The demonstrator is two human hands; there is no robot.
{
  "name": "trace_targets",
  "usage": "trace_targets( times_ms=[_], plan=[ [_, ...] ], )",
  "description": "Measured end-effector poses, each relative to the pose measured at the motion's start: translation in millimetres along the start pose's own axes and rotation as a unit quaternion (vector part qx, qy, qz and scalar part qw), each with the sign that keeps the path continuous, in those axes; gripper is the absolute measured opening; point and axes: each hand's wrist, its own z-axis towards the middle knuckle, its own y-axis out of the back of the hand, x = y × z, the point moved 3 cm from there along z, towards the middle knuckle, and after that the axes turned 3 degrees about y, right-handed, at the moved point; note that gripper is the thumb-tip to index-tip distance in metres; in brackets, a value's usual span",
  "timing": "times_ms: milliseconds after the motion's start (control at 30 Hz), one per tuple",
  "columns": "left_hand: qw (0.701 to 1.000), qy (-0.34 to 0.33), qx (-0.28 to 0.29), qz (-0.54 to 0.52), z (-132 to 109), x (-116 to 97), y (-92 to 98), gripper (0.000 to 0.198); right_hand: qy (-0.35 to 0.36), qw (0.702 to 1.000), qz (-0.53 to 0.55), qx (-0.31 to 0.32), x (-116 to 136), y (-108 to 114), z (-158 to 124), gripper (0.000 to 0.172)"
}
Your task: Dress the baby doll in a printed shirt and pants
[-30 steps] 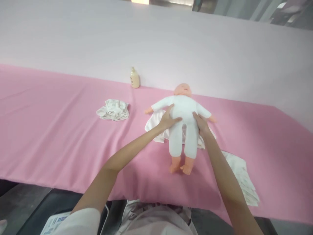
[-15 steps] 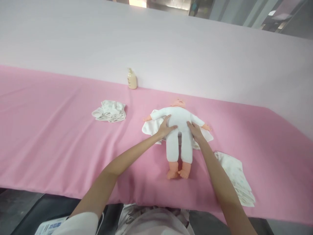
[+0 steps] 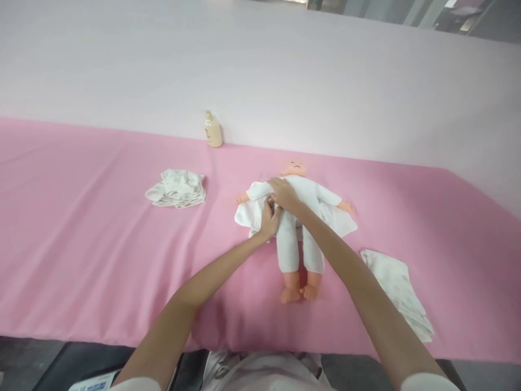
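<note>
- The baby doll (image 3: 288, 244) in a white sleepsuit lay on its back on a white cloth (image 3: 247, 217), on the pink-covered table (image 3: 101, 228).
- Its long axis ran across the table, head at the far side, feet at the near side.
- The right hand (image 3: 285, 194) lay open on the chest, steadying the doll.
- The left hand (image 3: 268, 218) closed on the cloth's edge beside the torso.

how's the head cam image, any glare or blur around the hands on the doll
Head view: soft even light, no hard glare on the pink sheet; faint shadows by the baby doll. Right hand and left hand only slightly soft. Wide-angle warp tilts the sheet's far edge and stretches the forearms.
</note>
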Motion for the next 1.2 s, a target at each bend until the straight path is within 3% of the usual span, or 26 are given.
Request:
trace_targets(
  times_ms=[100,200,267,367,467,567,667,800,933,1000,1067,1200],
  plan=[
    [0.998,-0.045,-0.053,-0.005,3.3,3.6,1.4,0.042,0.089,0.991,-0.046,0.089,7.6,-16.2,24.1,0.048],
    [0.994,0.015,-0.103,-0.020,11.1,11.8,4.4,0.034,0.144,0.979,-0.065,0.126,13.3,-27.4,36.2,0.046],
    [0.989,0.067,-0.124,-0.040,18.9,16.4,9.0,0.035,0.138,0.982,-0.059,0.117,15.0,-31.1,39.9,0.043],
    [0.984,0.101,-0.142,-0.028,34.0,17.0,22.8,0.041,0.093,0.993,-0.028,0.074,12.6,-32.5,42.2,0.040],
    [0.983,0.033,-0.162,0.085,51.4,4.7,39.6,0.040,0.027,0.997,0.071,-0.010,4.4,-31.2,42.9,0.042],
    [0.962,-0.040,-0.165,0.212,66.2,-12.7,43.1,0.032,-0.047,0.975,0.194,-0.096,-6.9,-30.1,42.2,0.043],
    [0.938,-0.078,-0.185,0.281,73.8,-24.3,33.0,0.024,-0.109,0.942,0.278,-0.153,-17.7,-26.9,40.4,0.044],
    [0.927,-0.080,-0.156,0.333,77.8,-18.9,14.9,0.043,-0.139,0.894,0.349,-0.244,-31.5,-14.7,35.8,0.044],
    [0.897,0.049,-0.157,0.409,88.5,2.5,16.2,0.086,-0.100,0.864,0.397,-0.294,-40.2,-7.0,32.4,0.052],
    [0.879,0.104,-0.140,0.443,96.8,8.5,22.4,0.096,-0.086,0.858,0.408,-0.300,-41.5,-6.5,31.7,0.053],
    [0.871,0.130,-0.091,0.464,105.5,9.1,30.6,0.094,-0.081,0.860,0.406,-0.298,-40.8,-6.3,31.7,0.054],
    [0.865,0.152,0.046,0.475,116.5,1.2,52.6,0.070,-0.077,0.886,0.361,-0.279,-36.5,-2.7,31.5,0.056]
  ],
)
